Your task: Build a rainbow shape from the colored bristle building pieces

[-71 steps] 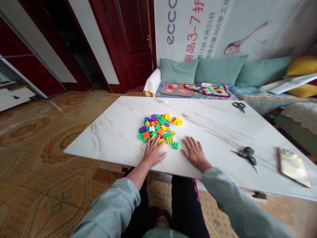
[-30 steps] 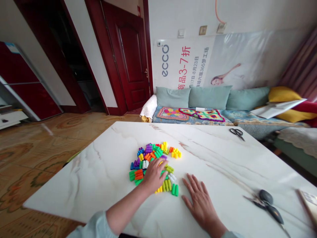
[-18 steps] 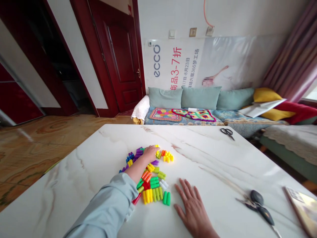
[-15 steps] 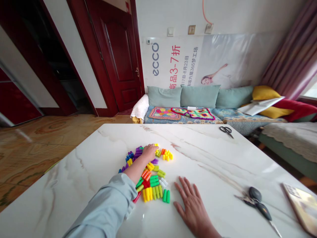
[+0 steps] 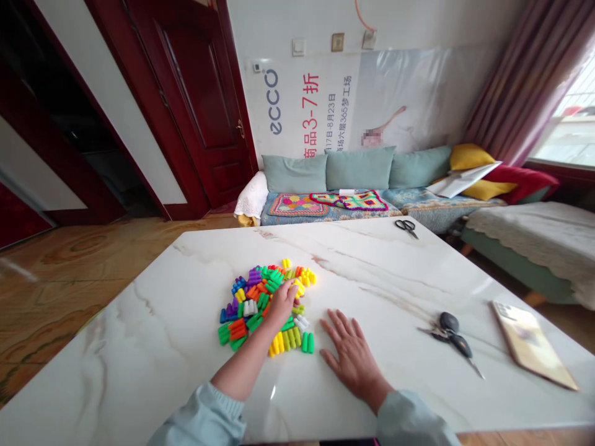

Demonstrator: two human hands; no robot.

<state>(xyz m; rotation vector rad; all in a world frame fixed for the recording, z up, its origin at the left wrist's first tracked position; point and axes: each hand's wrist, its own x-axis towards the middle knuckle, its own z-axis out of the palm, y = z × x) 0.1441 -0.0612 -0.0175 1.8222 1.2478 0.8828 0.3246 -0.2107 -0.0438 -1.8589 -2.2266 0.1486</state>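
Observation:
My left hand (image 5: 281,306) is over the right side of a pile of small ribbed plastic toy blocks, its fingers closed on a yellow block (image 5: 299,288). Green, orange, purple, blue and white blocks spread beneath and to the left of it, among them a purple block (image 5: 255,275). My forearm and wrist hide part of the pile. Nearer to me lie a yellow-green block (image 5: 292,338) and a green block (image 5: 307,342). To the right of these, my right hand (image 5: 351,356) rests flat on the tabletop with fingers spread, touching no block.
The white marbled table (image 5: 153,353) holds black-handled scissors (image 5: 406,227) at its far right. Keys with a black fob (image 5: 449,321) and a phone (image 5: 530,341) lie at the right. A sofa (image 5: 297,214) stands beyond the far edge.
My left hand has come back toward me from the far side of the pile and now grips a yellow block. My right hand stays flat. The camera view has shifted slightly.

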